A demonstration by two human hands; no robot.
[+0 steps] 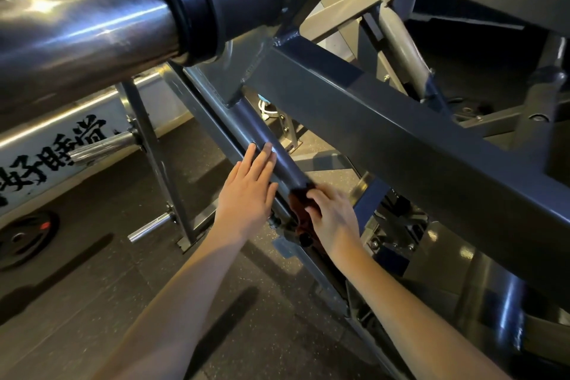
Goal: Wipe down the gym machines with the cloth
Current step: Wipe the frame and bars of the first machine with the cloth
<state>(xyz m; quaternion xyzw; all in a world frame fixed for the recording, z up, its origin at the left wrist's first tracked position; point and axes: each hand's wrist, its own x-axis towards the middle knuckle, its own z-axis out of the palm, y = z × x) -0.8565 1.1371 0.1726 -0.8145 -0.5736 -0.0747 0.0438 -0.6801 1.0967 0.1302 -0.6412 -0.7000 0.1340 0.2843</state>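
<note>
The left hand [246,191] lies flat on a dark slanted tube [262,129] of the gym machine. Its fingers are straight and close together, and it holds nothing.

The right hand [334,219] is just beside it, lower down the same tube. Its fingers are bent over a dark red cloth [300,207] and hold it. The cloth is pressed on the tube, under the fingers. Part of it sticks out above the fingertips and looks blurry.

A wide grey beam [401,133] crosses above both hands, going down to the right. At the top left is a thick shiny bar [77,40] with a black ring [197,3] around it.

The floor [123,271] is dark with tiny specks. A round black weight [24,237] lies on it at the far left. Near it, a short shiny peg [151,227] sticks out from a thin grey post. Behind is a white board [61,148] with big black writing on it.
</note>
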